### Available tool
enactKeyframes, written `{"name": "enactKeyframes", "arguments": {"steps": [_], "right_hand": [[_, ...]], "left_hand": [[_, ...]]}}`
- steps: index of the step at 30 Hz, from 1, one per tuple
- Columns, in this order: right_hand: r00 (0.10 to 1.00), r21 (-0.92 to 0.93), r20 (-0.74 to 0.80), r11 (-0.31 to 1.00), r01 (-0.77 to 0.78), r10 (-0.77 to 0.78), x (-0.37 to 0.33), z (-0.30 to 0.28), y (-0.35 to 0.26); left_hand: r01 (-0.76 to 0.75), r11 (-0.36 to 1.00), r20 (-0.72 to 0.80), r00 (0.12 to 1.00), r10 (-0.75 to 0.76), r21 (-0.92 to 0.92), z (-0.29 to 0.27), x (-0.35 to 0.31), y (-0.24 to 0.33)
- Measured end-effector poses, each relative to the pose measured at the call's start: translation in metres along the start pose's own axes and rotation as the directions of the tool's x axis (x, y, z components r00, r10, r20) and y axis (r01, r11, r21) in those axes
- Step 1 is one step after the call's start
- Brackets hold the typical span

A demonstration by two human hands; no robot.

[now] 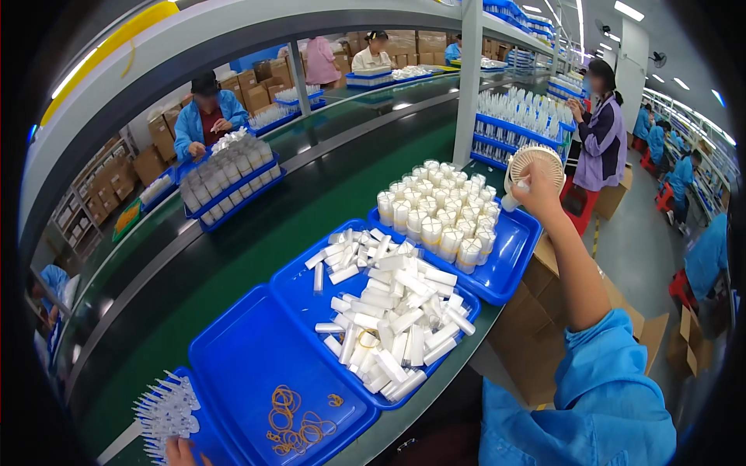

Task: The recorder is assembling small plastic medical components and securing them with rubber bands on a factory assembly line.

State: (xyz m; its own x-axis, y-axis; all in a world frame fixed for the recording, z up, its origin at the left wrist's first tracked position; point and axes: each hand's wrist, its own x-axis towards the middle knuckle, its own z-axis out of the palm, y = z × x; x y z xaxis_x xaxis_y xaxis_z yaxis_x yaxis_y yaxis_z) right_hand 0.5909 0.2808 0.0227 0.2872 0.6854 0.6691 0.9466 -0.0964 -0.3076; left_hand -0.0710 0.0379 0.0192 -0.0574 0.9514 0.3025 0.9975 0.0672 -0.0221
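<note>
My right hand [542, 194] is closed round a small cream hand-held fan [531, 154] beside the far right blue tray [509, 260]. That tray bears many upright bundles of white-and-clear tubes [439, 213] banded in yellow. At the lower left edge, the fingers of my left hand [183, 452] show in part, stretched out and apart. They are next to a pile of clear, pointed plastic pieces [165, 412] on a blue tray [203, 423]; the rest of the hand is cut off. White strip-like pieces [396, 307] lie heaped in the middle blue tray [299, 289].
Yellow rubber bands [291, 423] lie in the nearer blue tray [241, 349]. Behind the trays runs a green conveyor belt [225, 268], with a grey post [467, 85] at its far side. Opposite sits a person in blue [198, 124]. Open cardboard boxes [536, 334] stand at right.
</note>
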Motion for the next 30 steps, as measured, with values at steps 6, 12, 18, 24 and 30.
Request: {"name": "enactKeyframes", "arguments": {"steps": [6, 12, 18, 24, 30], "right_hand": [[0.865, 0.233, 0.454, 0.908, -0.349, 0.216, -0.002, 0.036, 0.007], [0.954, -0.166, 0.279, 0.973, 0.158, -0.107, 0.001, 0.014, -0.067], [0.679, 0.414, 0.378, 0.771, 0.484, -0.629, -0.005, 0.064, -0.206], [0.544, 0.110, 0.735, 0.863, 0.493, -0.405, -0.002, 0.136, -0.291], [0.359, 0.243, 0.785, 0.785, 0.570, -0.504, -0.030, 0.159, -0.293]], "left_hand": [[-0.144, 0.989, -0.039, 0.989, 0.146, 0.035, 0.057, 0.027, -0.040], [-0.142, 0.986, -0.142, 0.978, 0.153, 0.086, 0.073, 0.036, -0.038], [-0.068, 0.996, -0.179, 0.981, 0.078, 0.058, 0.065, 0.039, -0.033], [-0.211, 0.973, -0.255, 0.940, 0.227, 0.089, 0.001, 0.015, 0.002], [0.088, 0.898, -0.273, 0.936, -0.223, -0.432, -0.016, -0.041, 0.022]]}}
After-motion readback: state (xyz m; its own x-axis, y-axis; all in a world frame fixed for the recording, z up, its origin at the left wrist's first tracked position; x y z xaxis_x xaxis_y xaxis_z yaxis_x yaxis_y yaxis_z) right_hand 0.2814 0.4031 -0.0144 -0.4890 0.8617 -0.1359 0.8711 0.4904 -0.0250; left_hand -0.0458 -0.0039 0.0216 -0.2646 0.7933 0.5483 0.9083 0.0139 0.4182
